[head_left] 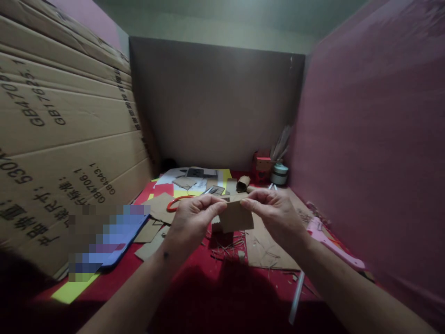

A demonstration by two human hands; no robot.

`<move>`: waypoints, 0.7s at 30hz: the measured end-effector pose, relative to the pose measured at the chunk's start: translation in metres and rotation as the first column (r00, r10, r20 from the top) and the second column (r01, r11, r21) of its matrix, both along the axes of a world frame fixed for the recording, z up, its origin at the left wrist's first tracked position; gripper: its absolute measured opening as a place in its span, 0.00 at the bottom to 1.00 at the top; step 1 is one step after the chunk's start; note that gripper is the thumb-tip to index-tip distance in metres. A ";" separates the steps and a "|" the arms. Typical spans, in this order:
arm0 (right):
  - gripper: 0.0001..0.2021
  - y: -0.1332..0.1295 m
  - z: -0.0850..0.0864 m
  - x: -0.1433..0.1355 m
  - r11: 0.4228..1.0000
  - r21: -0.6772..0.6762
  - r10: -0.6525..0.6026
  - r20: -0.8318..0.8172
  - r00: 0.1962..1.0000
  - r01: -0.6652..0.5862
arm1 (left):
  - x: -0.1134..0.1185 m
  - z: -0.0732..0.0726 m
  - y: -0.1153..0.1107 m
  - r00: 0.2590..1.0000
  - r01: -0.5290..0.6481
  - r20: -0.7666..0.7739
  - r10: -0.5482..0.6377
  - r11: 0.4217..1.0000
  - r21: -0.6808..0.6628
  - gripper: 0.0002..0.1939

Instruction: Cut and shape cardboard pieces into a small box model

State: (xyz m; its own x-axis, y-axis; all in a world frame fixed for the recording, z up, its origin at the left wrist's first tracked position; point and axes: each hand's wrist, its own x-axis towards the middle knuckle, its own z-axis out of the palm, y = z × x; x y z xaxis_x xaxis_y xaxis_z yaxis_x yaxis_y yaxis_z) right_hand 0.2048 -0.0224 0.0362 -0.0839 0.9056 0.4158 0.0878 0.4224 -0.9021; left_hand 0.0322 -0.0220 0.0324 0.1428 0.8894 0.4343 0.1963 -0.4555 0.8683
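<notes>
A small cardboard piece hangs between my two hands above the red table. My left hand pinches its upper left corner between thumb and fingers. At the upper right corner, my right hand pinches it the same way. Partly hidden behind the piece is a ridged cardboard part. Thin brown scraps lie below, beside a flat cardboard sheet. Orange-handled scissors rest just behind my left hand.
On the right lie a pink glue gun and a clear glue stick. A blue-cased device is at left. Behind stand a red box, a light-blue jar and a cardboard roll. Tall panels enclose the table.
</notes>
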 end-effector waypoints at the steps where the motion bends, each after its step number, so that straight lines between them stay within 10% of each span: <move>1: 0.08 0.003 0.000 -0.001 0.999 0.026 -0.031 0.006 1.000 0.031 | 0.000 -0.001 0.003 1.000 0.018 0.016 -0.018 1.000 -0.018 0.08; 9: 0.08 0.033 -0.011 -0.007 0.991 -0.065 0.116 -0.053 0.992 -0.119 | 0.001 -0.011 0.024 0.969 -0.186 -0.135 0.205 0.973 0.139 0.09; 21: 0.09 0.051 -0.017 -0.005 0.992 -0.089 0.085 -0.096 0.992 -0.093 | 0.006 0.001 0.050 0.991 0.122 -0.054 -0.126 0.990 -0.070 0.07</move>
